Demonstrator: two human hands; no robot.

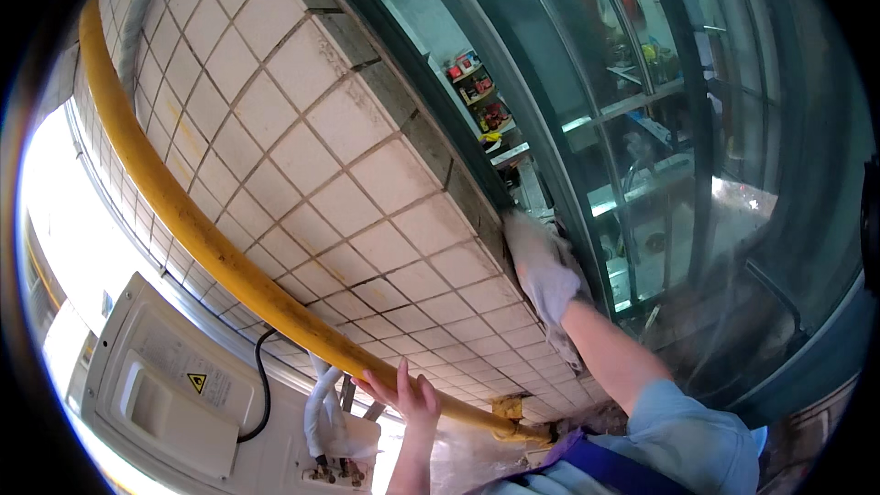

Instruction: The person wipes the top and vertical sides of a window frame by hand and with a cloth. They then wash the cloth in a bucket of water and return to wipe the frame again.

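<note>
White cloth [543,280] sits bunched under the right hand [550,286] at three o'clock, fingers closed on it against the window frame [477,174]. Left hand [408,399], fingers open, braces on the yellow pipe [183,220] at six o'clock; wiping would go best with steady pressure along the frame edge while that brace holds.

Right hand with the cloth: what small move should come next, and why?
Probably slide the right hand and its white cloth further along the window frame; the cloth presses the frame's edge beside the tiles while the left hand braces on the yellow pipe.
</note>
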